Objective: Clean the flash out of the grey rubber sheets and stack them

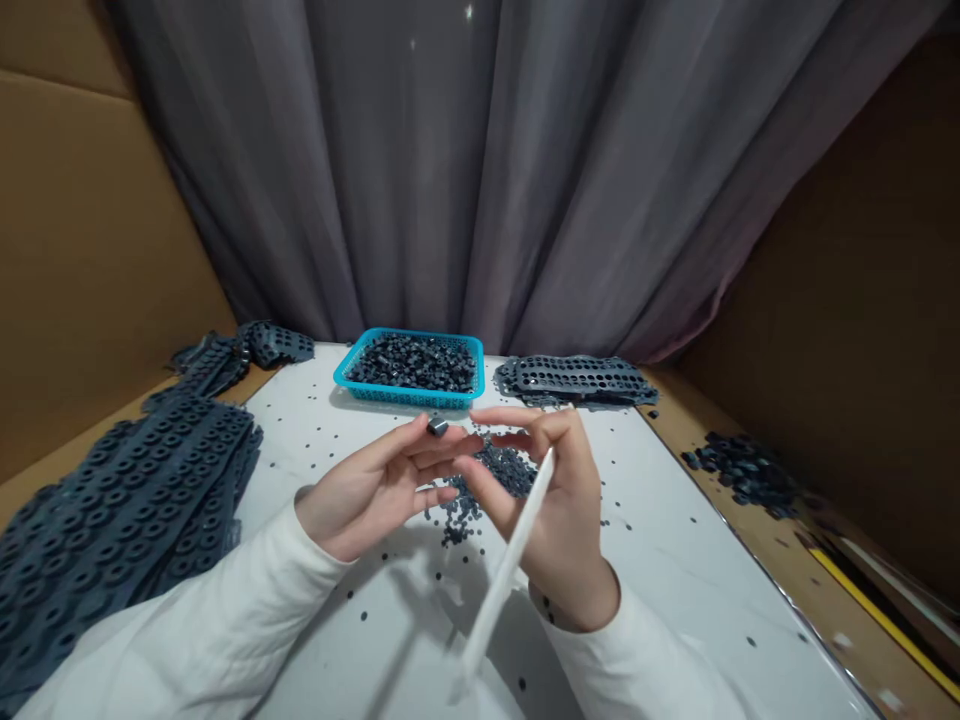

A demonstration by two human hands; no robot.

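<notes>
My left hand pinches a small dark rubber-like piece, with a shiny face, between the thumb and fingers. Close beside it, my right hand has its thumb and index finger stretched toward the left fingertips. A slim white stick is tucked in the right hand and slants down toward me; its lower end is blurred. Beneath both hands lies a heap of small dark round bits, partly hidden by the fingers.
A blue basket full of dark pieces stands at the back of the white table. Perforated dark sheets lie at back right, and studded sheets are stacked left. More dark pieces lie right, near a yellow strip.
</notes>
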